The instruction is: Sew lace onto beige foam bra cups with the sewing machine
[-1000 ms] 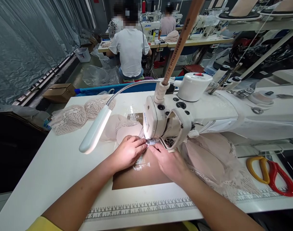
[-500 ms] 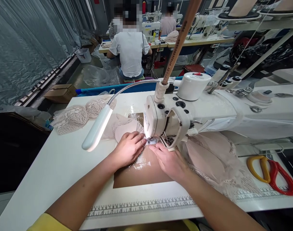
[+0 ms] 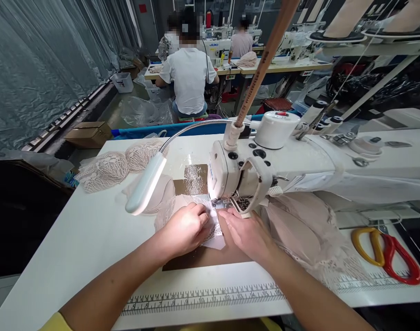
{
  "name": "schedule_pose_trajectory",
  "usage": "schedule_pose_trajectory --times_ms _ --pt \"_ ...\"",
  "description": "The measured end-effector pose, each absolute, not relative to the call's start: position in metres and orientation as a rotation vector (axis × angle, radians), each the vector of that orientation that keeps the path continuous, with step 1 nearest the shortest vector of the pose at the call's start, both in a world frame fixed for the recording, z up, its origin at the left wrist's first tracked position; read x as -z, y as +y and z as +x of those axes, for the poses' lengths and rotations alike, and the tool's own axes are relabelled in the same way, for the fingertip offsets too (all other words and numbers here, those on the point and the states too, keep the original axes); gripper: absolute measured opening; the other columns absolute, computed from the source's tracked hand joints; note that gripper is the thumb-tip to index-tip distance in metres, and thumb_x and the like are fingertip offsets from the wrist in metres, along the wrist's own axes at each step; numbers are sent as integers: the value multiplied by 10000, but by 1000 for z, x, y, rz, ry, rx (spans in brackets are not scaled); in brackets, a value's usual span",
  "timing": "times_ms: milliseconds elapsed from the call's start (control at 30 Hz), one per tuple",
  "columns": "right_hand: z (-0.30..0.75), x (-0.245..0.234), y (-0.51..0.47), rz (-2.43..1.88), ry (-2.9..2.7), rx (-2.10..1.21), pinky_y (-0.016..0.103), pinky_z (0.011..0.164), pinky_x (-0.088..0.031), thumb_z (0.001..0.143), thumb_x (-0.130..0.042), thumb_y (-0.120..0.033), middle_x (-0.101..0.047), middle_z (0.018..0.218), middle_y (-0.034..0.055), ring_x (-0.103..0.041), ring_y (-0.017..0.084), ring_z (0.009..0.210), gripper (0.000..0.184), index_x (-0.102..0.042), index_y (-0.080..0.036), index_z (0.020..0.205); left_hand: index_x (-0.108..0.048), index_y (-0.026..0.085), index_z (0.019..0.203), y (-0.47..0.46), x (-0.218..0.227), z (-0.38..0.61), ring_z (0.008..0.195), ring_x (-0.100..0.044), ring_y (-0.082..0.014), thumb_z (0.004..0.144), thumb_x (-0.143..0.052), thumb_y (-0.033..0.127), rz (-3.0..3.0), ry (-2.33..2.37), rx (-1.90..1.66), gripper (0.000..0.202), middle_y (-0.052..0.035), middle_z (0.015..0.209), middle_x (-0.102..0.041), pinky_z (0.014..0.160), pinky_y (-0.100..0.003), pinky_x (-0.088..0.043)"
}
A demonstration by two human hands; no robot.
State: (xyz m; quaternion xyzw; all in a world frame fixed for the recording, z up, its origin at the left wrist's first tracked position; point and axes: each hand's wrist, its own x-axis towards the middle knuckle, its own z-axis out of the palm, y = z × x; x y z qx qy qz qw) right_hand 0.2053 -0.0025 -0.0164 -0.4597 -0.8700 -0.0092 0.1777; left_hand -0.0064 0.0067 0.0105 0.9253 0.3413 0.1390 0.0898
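A pale pink lace bra piece (image 3: 215, 230) lies under the needle of a white sewing machine (image 3: 244, 172). My left hand (image 3: 185, 230) presses on its left side, fingers curled together on the lace. My right hand (image 3: 246, 232) lies flatter on its right edge, fingertips just in front of the presser foot. Both hands rest on a brown plate (image 3: 203, 259) set in the white table (image 3: 75, 239). More of the pink fabric (image 3: 299, 230) bunches under the machine arm to the right.
A gooseneck lamp (image 3: 146, 184) hangs over the left of the work. Lace cups (image 3: 106, 170) lie at the back left. Yellow and red scissors (image 3: 385, 255) lie at the right. A printed ruler (image 3: 203, 299) runs along the table's front edge. Other people sit sewing at tables behind.
The lace piece has been drawn toward me from under the needle, and both hands have slid back with it. The view has shifted slightly down.
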Motion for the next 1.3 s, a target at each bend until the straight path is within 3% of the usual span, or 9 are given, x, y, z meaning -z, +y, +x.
schedule_pose_trajectory --times_ms 133,367,667,833,1000,1300 --pt "206 16 -3 -1271 -2440 -19 304 714 -403 836 -454 -42 -696 949 69 -543 178 748 354 -676 -170 1081 -600 149 1041 3 -10 -1 950 -558 -236 939 -435 238 2762 1037 -306 214 -121 1070 -609 790 -364 -502" --pt "204 16 -7 -1158 -2493 -98 272 573 -308 826 -477 -63 -620 760 39 -452 149 620 281 -693 -183 960 -567 129 1190 0 -6 0 1024 -544 -249 959 -399 252 2795 1065 -257 311 -130 1255 -577 848 -396 -494" --pt "202 13 -7 -1174 -2493 -2 293 558 -248 853 -464 -80 -587 754 38 -392 144 590 281 -677 -162 1017 -518 121 1296 9 1 -6 1110 -514 -277 941 -460 310 2800 1063 -280 406 -121 1345 -542 881 -423 -471" --pt "205 13 -9 -1068 -2476 -65 294 591 -276 850 -451 -87 -607 761 35 -416 148 617 273 -672 -158 994 -548 126 1251 9 0 -6 1065 -530 -246 979 -377 256 2831 1054 -286 346 -109 1310 -564 859 -395 -458" --pt "208 12 -11 -976 -2515 -137 300 628 -313 807 -456 -76 -584 696 30 -456 164 664 267 -678 -141 941 -602 138 1160 6 1 -5 947 -542 -222 940 -427 185 2887 1012 -218 285 -89 1293 -580 795 -375 -455" --pt "204 13 -11 -1098 -2545 -37 311 619 -323 805 -484 -95 -591 718 43 -482 180 696 260 -684 -151 962 -550 112 1285 12 7 -8 1035 -526 -246 908 -455 168 2867 1060 -262 392 -100 1336 -563 854 -388 -449"
